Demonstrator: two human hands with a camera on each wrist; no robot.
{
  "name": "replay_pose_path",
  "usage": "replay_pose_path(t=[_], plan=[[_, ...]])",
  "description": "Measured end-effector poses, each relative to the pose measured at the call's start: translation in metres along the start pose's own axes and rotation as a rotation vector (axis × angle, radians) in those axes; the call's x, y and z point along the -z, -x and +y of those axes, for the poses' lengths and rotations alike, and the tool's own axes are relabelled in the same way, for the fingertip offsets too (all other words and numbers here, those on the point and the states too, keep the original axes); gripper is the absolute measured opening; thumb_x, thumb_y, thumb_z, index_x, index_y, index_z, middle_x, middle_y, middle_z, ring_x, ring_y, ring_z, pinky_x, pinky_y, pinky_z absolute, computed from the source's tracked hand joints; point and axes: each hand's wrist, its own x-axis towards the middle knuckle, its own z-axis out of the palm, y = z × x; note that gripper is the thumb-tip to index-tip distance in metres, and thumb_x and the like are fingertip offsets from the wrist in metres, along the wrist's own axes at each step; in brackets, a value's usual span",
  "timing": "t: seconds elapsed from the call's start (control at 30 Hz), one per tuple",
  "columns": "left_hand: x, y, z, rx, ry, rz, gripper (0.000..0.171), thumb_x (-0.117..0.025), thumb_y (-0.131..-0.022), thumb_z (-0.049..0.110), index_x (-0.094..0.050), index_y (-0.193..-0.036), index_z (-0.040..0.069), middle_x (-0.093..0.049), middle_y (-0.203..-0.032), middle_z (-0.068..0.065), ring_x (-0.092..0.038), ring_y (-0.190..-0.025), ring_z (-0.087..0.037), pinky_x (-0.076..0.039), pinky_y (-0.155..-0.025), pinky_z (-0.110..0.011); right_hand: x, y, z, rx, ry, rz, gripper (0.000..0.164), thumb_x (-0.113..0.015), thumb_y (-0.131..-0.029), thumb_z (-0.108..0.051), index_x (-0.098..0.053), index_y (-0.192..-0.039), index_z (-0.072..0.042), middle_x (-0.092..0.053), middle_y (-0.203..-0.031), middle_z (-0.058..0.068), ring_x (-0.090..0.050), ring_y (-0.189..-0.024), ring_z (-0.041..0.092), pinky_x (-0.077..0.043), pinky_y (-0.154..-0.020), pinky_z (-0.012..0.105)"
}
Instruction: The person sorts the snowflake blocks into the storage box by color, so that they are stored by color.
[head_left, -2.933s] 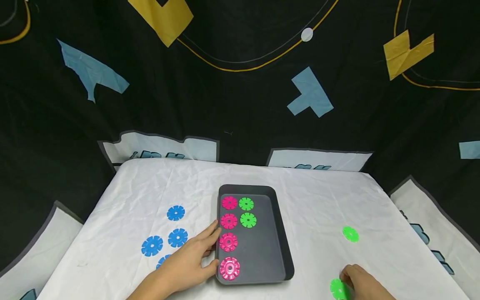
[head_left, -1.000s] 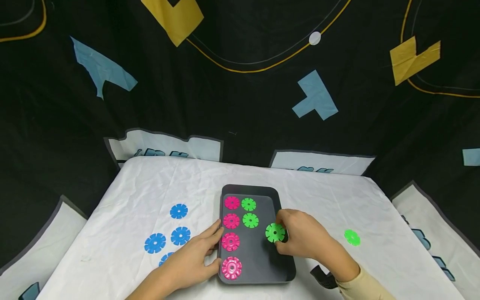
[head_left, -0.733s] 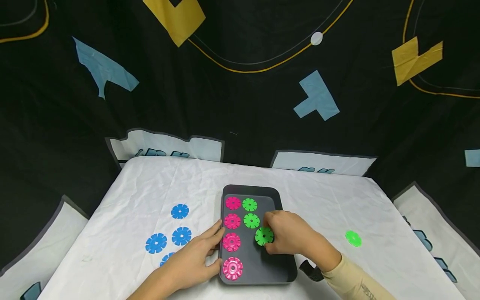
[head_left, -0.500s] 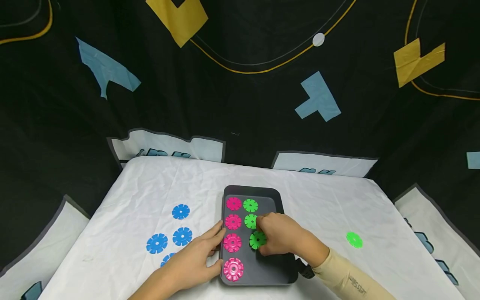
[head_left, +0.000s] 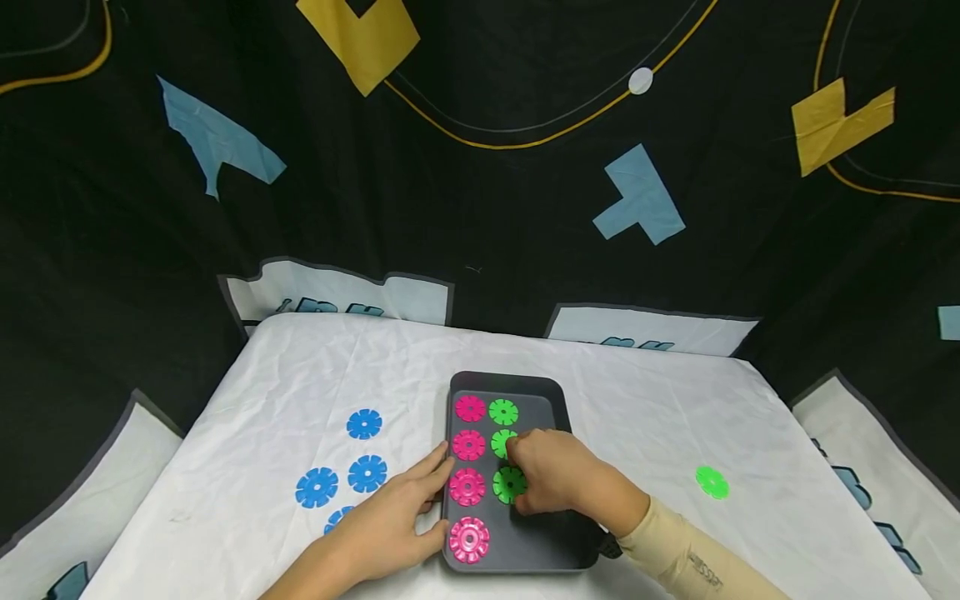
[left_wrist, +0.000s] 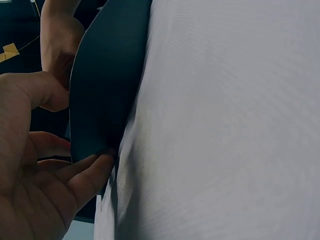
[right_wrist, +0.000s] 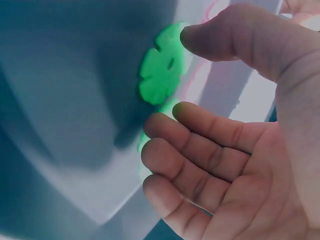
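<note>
A dark grey baking tray (head_left: 555, 533) lies on the white cloth. My left hand (head_left: 390, 521) rests against its left wall, thumb and fingertips at the rim; in the left wrist view those fingers touch the wall's outside. Inside the tray, my right hand (head_left: 558, 471) has thumb and curled fingers at the edges of a green interlocking disc (head_left: 508, 484), close over the tray floor. That green disc (right_wrist: 162, 65) shows in the right wrist view between thumb and index finger. Several pink discs (head_left: 467, 487) form the left column; two green discs (head_left: 503, 412) lie beside the upper ones.
Several blue discs (head_left: 367, 473) lie on the cloth left of the tray, one partly hidden by my left hand. Another green disc (head_left: 712, 482) lies to the right. Behind the table hangs a black curtain (head_left: 465, 225) with tape pieces.
My right hand has brought a green disc from the cloth at right over the tray and leftward to beside the third pink disc. My left hand stays at the tray wall.
</note>
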Motion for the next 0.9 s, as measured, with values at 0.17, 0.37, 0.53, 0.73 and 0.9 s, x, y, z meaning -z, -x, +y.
replay_pose_path(t=[0.17,0.37,0.53,0.73,0.9], plan=[[0.000,0.000,0.002,-0.013,-0.016,0.009,0.071,-0.064,-0.090,0.025,-0.033,-0.149,-0.002,-0.014,-0.161,-0.010,-0.057,-0.116,-0.012,-0.048,-0.096,-0.029,0.009,0.017,0.010,-0.030,-0.050,0.074,0.036,-0.081,-0.068,-0.032,-0.066,-0.094,-0.012,-0.061,-0.081,-0.008,-0.053,-0.068,0.006,-0.050,-0.060,0.028],[0.001,0.000,0.002,0.007,-0.019,0.007,0.073,-0.064,-0.090,0.026,-0.033,-0.150,-0.001,-0.014,-0.161,-0.009,-0.057,-0.116,-0.011,-0.048,-0.096,-0.029,0.015,0.044,0.030,-0.117,-0.152,0.216,0.033,-0.075,-0.075,-0.020,-0.065,-0.105,-0.010,-0.065,-0.097,-0.002,-0.058,-0.081,0.011,-0.053,-0.071,0.032],[0.000,-0.001,0.002,0.024,-0.038,0.007,0.073,-0.064,-0.089,0.028,-0.034,-0.150,0.000,-0.015,-0.161,-0.008,-0.056,-0.118,-0.010,-0.048,-0.097,-0.029,0.009,0.068,0.055,-0.201,-0.199,0.326,0.034,-0.072,-0.077,-0.015,-0.063,-0.109,-0.011,-0.064,-0.100,0.000,-0.058,-0.080,0.012,-0.051,-0.068,0.031],[-0.001,0.000,0.002,0.017,-0.048,0.008,0.072,-0.065,-0.089,0.027,-0.035,-0.149,-0.001,-0.016,-0.161,-0.008,-0.057,-0.116,-0.010,-0.049,-0.095,-0.030,-0.006,0.102,0.086,-0.330,-0.236,0.419,0.038,-0.072,-0.075,-0.011,-0.063,-0.112,-0.006,-0.064,-0.107,0.005,-0.058,-0.082,0.018,-0.050,-0.067,0.033],[-0.001,0.000,0.002,0.015,-0.047,0.010,0.073,-0.064,-0.089,0.027,-0.034,-0.149,0.000,-0.016,-0.161,-0.008,-0.056,-0.118,-0.011,-0.048,-0.096,-0.029,-0.020,0.129,0.109,-0.460,-0.289,0.431,0.044,-0.070,-0.077,-0.011,-0.060,-0.118,-0.003,-0.062,-0.114,0.010,-0.060,-0.088,0.024,-0.049,-0.068,0.038]])
